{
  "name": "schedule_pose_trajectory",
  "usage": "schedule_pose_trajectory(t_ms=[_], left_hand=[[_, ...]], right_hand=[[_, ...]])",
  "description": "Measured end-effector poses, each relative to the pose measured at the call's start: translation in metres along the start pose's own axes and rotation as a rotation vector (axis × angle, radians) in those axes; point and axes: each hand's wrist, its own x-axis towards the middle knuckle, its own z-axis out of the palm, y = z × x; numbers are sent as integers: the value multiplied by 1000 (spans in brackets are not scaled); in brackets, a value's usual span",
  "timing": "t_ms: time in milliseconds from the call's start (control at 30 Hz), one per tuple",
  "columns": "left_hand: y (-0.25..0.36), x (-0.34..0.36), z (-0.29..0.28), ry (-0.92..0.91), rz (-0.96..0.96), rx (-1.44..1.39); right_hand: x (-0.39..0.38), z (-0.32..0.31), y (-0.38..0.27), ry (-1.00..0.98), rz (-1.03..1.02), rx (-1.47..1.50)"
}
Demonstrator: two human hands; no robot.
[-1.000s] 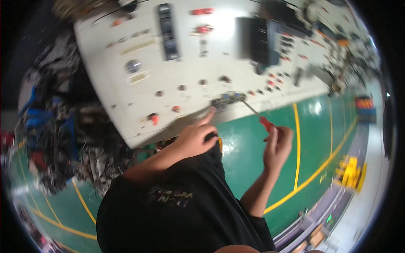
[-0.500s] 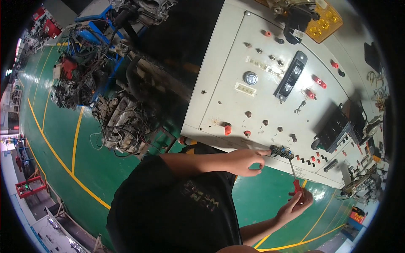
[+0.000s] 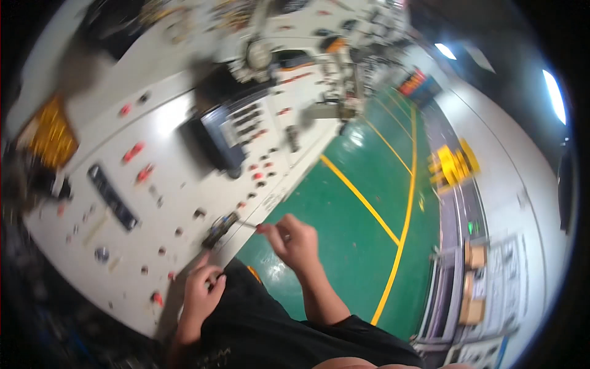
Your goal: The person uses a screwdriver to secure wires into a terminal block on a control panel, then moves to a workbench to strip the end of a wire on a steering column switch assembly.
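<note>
- The left hand (image 3: pixel 201 294) is rested at the near edge of a white workbench (image 3: pixel 178 117), its fingers curled together; whether anything is pinched cannot be told.
- A small red-tipped piece is pinched by the fingers of the right hand (image 3: pixel 295 241), held over the green floor (image 3: pixel 344 227) just off the bench edge.
- A small dark tool (image 3: pixel 220 229) is seen lying on the bench edge, between the two hands.
- Farther on, a black box-shaped unit (image 3: pixel 224 138) is set on the bench among red parts.
</note>
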Motion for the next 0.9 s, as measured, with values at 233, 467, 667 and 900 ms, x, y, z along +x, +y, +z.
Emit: schedule_pose_trajectory(t_ms=[233,467,667,900], left_hand=[[33,48,13,-47,223,301],[36,101,68,-70,419,236],[34,111,69,-113,437,213],[42,119,71,-126,533,225]], right_hand=[[-1,-10,5,-8,74,-94],[-8,1,-8,-15,10,-62],[-13,-28,-22,2,40,-70],[-18,-44,-1,-173,78,-360]])
